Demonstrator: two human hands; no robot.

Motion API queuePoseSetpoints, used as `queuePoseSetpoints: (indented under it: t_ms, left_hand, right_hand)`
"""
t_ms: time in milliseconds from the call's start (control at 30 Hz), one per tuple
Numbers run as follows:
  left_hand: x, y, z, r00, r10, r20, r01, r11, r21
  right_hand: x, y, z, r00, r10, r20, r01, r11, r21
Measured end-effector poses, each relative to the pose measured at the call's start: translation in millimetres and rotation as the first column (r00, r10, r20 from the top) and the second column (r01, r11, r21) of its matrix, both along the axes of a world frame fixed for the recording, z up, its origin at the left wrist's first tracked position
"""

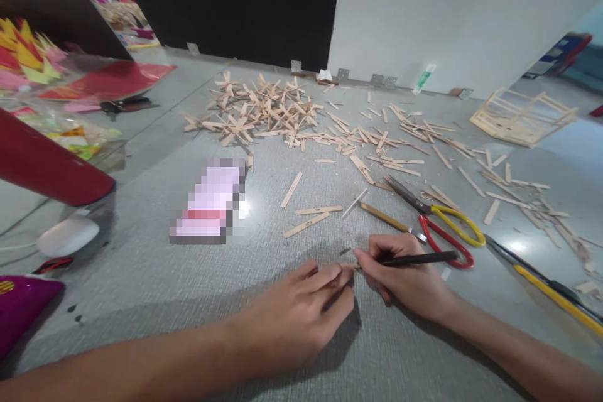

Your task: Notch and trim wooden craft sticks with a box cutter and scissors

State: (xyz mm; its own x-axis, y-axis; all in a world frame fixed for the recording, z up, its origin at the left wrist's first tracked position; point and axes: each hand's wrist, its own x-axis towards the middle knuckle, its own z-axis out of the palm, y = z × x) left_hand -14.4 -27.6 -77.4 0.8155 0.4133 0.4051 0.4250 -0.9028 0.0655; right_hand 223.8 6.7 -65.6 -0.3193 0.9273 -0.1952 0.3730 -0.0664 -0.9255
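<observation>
Left of the red-and-yellow-handled scissors (426, 208), the left hand (301, 311) pinches a mostly hidden wooden craft stick (351, 266), lying roughly sideways, its exposed end toward the right hand (412, 276), whose fingers, just beside it, grip a black pen-shaped tool (436, 257).

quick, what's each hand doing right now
Left hand: closed, fingers pressing a small wooden piece on the table.
Right hand: closed on a black pen-like tool.

Grey table (155, 282) semi-glossy w/ fine texture; sticks (306, 224) matt wood; scissor blades (405, 193) metal.
</observation>
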Motion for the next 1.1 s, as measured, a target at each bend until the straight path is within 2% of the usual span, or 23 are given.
queuePoseSetpoints:
  t_ms: [167,433,567,1100]
  left_hand:
    - [0.3,-0.9,0.1,1.0,0.007,-0.014,-0.007,1.0,-0.009]
    - [-0.4,0.3,-0.9,1.0,0.002,0.01,-0.002,1.0,0.029]
    - [-0.8,-1.2,-0.4,0.999,0.001,-0.041,-0.001,1.0,0.0]
    - [0.3,-0.6,0.9,1.0,0.019,0.009,-0.019,0.999,0.032]
  right_hand:
    - [-0.7,4.2,2.8,0.999,-0.05,-0.021,0.049,0.998,-0.034]
    - [-2.8,2.7,-1.8,0.999,-0.045,-0.019,0.044,0.998,-0.047]
    - [-2.5,2.7,-2.8,0.999,-0.04,-0.009,0.04,0.998,-0.04]
    - [-2.1,3.5,-2.3,0.998,0.006,0.067,-0.009,0.999,0.041]
